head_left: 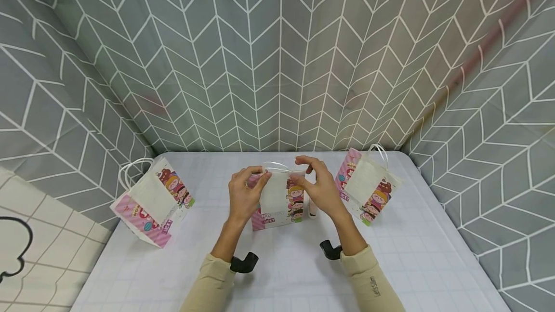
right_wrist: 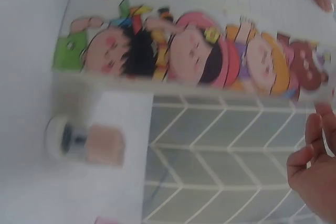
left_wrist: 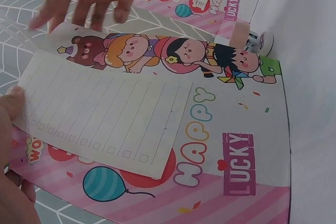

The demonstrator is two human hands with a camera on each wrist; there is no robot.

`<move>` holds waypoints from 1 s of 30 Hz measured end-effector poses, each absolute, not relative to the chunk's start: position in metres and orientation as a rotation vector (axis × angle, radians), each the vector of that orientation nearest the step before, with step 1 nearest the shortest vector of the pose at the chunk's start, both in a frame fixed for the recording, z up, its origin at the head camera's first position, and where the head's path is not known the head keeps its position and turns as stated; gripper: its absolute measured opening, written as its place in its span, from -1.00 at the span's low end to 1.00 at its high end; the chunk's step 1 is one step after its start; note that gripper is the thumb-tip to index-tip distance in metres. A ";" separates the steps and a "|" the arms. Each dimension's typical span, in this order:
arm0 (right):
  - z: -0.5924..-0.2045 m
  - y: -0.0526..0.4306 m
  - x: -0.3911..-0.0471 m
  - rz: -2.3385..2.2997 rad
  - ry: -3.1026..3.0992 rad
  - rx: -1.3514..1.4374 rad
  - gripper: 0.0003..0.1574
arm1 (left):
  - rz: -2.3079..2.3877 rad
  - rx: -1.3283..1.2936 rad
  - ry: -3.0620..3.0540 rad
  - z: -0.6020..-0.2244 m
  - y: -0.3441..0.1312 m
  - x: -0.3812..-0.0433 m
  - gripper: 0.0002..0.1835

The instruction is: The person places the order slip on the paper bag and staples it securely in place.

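Note:
A small paper gift bag (head_left: pixel 270 225) with pink stripes and cartoon figures stands upright in the middle of the table, its thin white handle (head_left: pixel 277 165) raised. A white lined paper sheet with small checkboxes (left_wrist: pixel 105 114) lies against its front. My left hand (head_left: pixel 244 191) pinches the bag's top left edge, thumb on the front and fingers behind. By the top right corner is my right hand (head_left: pixel 323 187), its fingers spread and lightly bent around the edge; in the right wrist view they appear beside the bag, gripping nothing visible.
A similar gift bag (head_left: pixel 140 232) with a white sheet stands tilted at the left, another (head_left: pixel 352 155) at the right. Just right of the middle bag stands a small white and pinkish bottle-like thing (right_wrist: pixel 86 142). A patterned grey curtain (head_left: pixel 277 61) hangs behind the white table (head_left: pixel 286 273).

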State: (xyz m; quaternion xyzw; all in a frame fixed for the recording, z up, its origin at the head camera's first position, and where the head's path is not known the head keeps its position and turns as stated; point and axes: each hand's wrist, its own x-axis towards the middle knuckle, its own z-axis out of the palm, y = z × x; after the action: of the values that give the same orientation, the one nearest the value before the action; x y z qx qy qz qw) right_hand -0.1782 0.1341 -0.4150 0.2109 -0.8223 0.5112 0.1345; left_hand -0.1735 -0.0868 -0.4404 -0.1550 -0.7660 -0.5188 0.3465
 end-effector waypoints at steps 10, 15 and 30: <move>-0.447 0.185 -0.187 1.330 -2.803 0.542 -0.50 | -1.432 -0.408 -1.933 -0.440 -0.085 -0.174 -0.84; -0.473 0.195 -0.192 1.097 -3.078 0.639 -0.30 | -1.421 -0.401 -1.933 -0.438 -0.081 -0.172 -0.83; -0.485 0.192 -0.185 1.345 -3.130 0.540 -0.28 | -1.410 -0.426 -1.939 -0.412 -0.077 -0.153 -0.85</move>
State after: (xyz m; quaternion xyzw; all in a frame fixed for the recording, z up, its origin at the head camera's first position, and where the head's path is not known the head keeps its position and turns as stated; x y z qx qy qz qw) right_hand -0.1851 0.1922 -0.4850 0.1547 -0.8967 0.3853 -0.1533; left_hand -0.1527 -0.0771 -0.4117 -0.1643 -0.7473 -0.5431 0.3459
